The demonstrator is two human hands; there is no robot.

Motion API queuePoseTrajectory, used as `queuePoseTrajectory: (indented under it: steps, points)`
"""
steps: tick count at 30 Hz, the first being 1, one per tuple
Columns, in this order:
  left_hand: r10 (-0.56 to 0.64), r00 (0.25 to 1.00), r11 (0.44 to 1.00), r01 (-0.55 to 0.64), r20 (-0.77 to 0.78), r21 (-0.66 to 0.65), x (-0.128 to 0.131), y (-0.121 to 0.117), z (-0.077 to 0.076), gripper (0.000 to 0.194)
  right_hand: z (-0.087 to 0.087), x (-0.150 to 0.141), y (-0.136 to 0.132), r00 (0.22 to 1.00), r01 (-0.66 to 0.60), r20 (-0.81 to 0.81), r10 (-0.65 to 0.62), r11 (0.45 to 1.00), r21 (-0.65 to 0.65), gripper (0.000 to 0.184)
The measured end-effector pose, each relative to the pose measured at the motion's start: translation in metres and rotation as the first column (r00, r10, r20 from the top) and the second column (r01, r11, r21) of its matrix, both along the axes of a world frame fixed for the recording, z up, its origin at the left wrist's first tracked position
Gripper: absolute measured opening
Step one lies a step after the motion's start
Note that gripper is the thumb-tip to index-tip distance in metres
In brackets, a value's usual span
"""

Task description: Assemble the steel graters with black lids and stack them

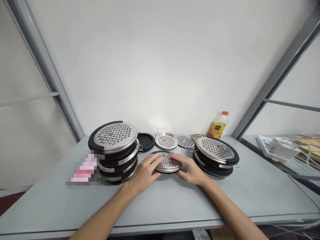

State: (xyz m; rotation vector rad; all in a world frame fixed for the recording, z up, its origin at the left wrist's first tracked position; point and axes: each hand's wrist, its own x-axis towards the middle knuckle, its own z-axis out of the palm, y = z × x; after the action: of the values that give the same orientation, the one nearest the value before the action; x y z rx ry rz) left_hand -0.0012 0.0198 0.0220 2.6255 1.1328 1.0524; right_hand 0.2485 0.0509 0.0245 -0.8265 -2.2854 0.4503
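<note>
In the middle of the table, a round metal grater (167,160) with a perforated top and a dark rim lies flat. My left hand (147,169) grips its left side, with fingers over the top and the thumb at the front edge. On the opposite side my right hand (191,169) holds the edge the same way. A tall stack of round graters with black rims (116,136) rises to the left of my left hand. Beside my right hand stands a lower, slightly skewed stack of similar graters (216,150).
Along the wall lie a black round ring or base (146,141), a shiny perforated disc (166,141) and another slotted disc (185,141). A juice bottle (220,125) with an orange cap stands behind the right stack. White power adapters (282,147) and cables lie far right. Grey metal posts flank the table (170,203).
</note>
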Motion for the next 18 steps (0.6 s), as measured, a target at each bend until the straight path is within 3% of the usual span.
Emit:
queuePoseTrajectory:
  steps: [4,8,18]
  points:
    - [-0.024,0.999,0.999,0.022,0.047,0.043,-0.0002,-0.0027,0.0066,0.050,-0.0023,0.0037,0.0024,0.990,0.062,-0.131,-0.060,0.998,0.012,0.050]
    - [-0.034,0.995,0.997,0.028,0.096,0.065,0.0007,-0.0041,0.0107,0.050,-0.0044,0.0058,0.0056,0.985,0.046,-0.171,-0.035,0.997,0.062,0.035]
    - [-0.035,0.991,0.996,0.024,0.133,0.087,0.0016,-0.0018,0.0080,0.045,-0.0044,0.0044,0.0047,0.986,0.044,-0.167,-0.027,0.994,0.101,0.041]
